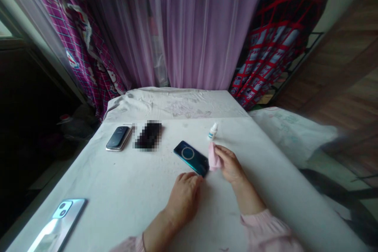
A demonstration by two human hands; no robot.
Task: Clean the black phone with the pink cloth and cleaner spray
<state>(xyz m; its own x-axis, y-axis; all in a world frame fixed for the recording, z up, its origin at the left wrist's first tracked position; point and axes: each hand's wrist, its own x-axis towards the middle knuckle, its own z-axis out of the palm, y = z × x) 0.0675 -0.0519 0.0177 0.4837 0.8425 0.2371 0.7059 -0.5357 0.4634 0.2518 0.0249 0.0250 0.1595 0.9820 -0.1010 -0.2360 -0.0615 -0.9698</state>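
Observation:
A dark blue-green phone point(192, 157) with a pale ring on its surface lies slantwise on the white-covered table point(132, 181). At its near end, my left hand point(185, 195) is closed, with curled fingers pressed to the phone's near corner; the fingertips are partly hidden. My right hand point(232, 164) pinches a folded pink cloth point(214, 156) beside the phone's right end. Just beyond the cloth stands a small white bottle point(213, 131) with a blue-marked label.
Farther left lie a stack of phones point(118, 138) and a pixelated dark object point(148, 136). A silvery-blue phone point(57, 224) lies at the near left edge. Purple curtains point(201, 27) hang behind the table. A red-and-black patterned cloth point(260, 55) hangs at the right.

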